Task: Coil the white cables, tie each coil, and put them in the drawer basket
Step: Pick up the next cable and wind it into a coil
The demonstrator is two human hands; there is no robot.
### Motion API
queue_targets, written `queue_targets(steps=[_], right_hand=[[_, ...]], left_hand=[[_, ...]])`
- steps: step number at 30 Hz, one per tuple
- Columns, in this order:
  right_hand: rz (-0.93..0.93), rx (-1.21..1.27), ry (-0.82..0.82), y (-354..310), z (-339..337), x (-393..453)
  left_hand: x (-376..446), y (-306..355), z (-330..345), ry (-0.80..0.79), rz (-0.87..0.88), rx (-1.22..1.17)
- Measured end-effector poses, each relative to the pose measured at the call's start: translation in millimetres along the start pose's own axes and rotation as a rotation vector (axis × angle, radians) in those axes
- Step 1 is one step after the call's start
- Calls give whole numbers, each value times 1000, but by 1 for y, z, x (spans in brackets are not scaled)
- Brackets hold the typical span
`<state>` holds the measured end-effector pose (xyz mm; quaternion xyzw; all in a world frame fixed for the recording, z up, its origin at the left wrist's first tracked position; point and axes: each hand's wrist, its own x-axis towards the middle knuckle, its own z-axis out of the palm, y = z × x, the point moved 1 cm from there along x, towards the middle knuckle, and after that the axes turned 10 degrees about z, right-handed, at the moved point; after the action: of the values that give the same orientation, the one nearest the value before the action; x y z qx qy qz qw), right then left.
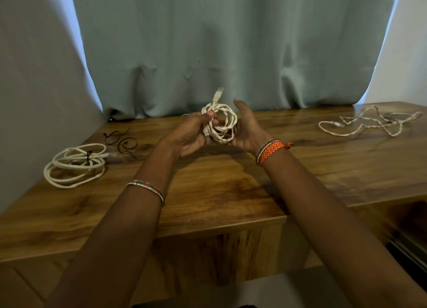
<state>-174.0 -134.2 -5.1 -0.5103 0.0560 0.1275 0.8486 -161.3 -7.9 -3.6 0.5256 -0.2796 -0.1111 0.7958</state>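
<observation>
A small coil of white braided cable (223,124) is held up above the wooden table (219,187), one plug end sticking up from it. My left hand (193,134) grips the coil's left side, thumb pressed on the loops. My right hand (248,128) cups the coil's right side with its fingers straight. A larger white cable coil (75,165), bound with a black tie, lies on the table at the left. A loose, uncoiled white cable (369,121) sprawls at the back right. Two black ties (121,140) lie behind the tied coil.
A grey-green curtain (231,49) hangs right behind the table. The table's front edge steps back at the right, where a dark opening with a metal rail (406,240) shows below. No basket is visible.
</observation>
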Motion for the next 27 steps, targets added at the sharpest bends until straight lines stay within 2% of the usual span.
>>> queue_targets(steps=[9,11,15,17,19,22,24,27], right_hand=[[-129,-182,-18,2,0,1],[-166,-237,32,2,-2,5],[-260,-386,196,7,-8,16],[-302,-499,303,12,-7,19],[-359,-577,406,16,-5,23],[-442,-651,498,17,-3,20],[-469,-701,511,17,-2,18],[-476,-740,475,13,0,16]], left_hand=[[-4,-5,7,-16,29,92],[-4,-8,8,-1,34,149],[-5,-21,7,-9,29,454],[-4,-24,7,5,46,524],[-4,-23,7,1,42,495],[-5,-17,3,-71,-59,401],[-7,-15,-3,-87,-125,350],[-7,-11,-8,-83,-132,298]])
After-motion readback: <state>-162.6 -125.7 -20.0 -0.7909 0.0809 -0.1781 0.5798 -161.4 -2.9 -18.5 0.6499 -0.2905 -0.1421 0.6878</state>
